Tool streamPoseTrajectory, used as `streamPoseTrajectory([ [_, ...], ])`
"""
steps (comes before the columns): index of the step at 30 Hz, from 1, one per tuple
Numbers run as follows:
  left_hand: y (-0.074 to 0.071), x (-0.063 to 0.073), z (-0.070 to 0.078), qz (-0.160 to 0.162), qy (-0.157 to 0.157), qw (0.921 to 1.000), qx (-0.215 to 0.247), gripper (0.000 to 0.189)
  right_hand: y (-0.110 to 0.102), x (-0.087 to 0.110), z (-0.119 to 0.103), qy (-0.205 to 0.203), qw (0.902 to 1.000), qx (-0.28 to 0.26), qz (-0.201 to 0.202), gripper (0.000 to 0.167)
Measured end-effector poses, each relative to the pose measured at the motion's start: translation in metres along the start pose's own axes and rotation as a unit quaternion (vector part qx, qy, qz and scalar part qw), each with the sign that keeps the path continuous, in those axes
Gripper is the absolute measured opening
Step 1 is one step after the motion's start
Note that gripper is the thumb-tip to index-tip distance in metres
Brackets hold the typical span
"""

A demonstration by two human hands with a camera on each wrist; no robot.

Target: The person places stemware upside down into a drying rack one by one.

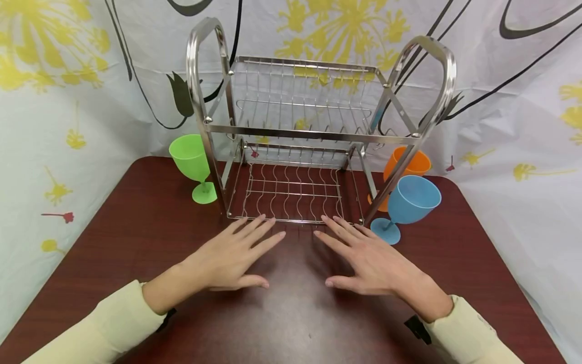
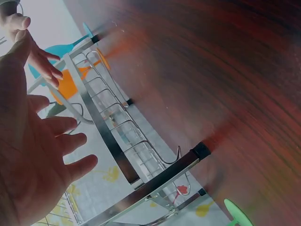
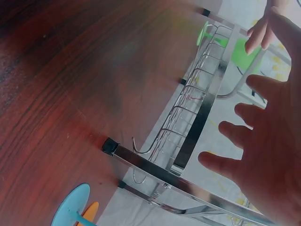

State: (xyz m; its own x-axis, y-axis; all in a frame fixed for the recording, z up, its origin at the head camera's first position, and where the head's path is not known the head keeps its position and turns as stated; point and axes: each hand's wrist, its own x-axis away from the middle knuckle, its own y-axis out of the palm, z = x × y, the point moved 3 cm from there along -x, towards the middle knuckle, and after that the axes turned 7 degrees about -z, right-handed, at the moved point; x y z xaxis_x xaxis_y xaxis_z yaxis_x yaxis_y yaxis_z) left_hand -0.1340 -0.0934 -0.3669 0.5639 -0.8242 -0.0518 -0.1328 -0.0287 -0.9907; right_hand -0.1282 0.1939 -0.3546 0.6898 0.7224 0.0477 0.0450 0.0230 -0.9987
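A two-tier metal dish rack (image 1: 309,134) stands at the back of the dark red wooden table (image 1: 291,313). In the head view my left hand (image 1: 229,255) is spread palm down before the rack's front left, fingertips close to its lower front bar. My right hand (image 1: 370,260) mirrors it at the front right, fingers extended. Both hands hold nothing. A green goblet (image 1: 188,156) stands upright left of the rack. On the right are a blue goblet (image 1: 414,199) and, partly hidden behind it and the rack's leg, an orange goblet (image 1: 414,163).
A white sheet with yellow flower prints (image 1: 514,126) hangs behind and at both sides of the table. Black rubber feet (image 3: 110,146) cap the rack's legs. Dark straps (image 1: 417,328) show at both wrists, below light sleeves (image 1: 468,328).
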Motion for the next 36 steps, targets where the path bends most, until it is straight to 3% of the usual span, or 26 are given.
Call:
streamPoseTrajectory([
  [5,-0.001,0.001,-0.002,0.022,-0.005,0.9997,-0.013,0.089,-0.001,-0.003,0.000,-0.005,0.9998,0.007,0.017,0.084],
  [13,-0.004,-0.003,-0.007,0.097,-0.019,0.9949,-0.020,0.086,-0.002,-0.005,0.002,0.006,0.9988,0.006,0.048,0.084],
  [20,-0.006,-0.003,-0.008,0.141,-0.038,0.9892,-0.017,0.085,-0.004,-0.007,0.002,0.009,0.9971,0.004,0.076,0.085],
  [30,-0.009,-0.004,-0.010,0.212,-0.060,0.9752,-0.019,0.082,-0.010,-0.007,0.005,0.022,0.9905,0.000,0.136,0.085],
  [36,-0.012,-0.001,-0.012,0.263,-0.077,0.9615,-0.016,0.081,-0.014,-0.005,0.005,0.024,0.9824,-0.013,0.185,0.080],
])
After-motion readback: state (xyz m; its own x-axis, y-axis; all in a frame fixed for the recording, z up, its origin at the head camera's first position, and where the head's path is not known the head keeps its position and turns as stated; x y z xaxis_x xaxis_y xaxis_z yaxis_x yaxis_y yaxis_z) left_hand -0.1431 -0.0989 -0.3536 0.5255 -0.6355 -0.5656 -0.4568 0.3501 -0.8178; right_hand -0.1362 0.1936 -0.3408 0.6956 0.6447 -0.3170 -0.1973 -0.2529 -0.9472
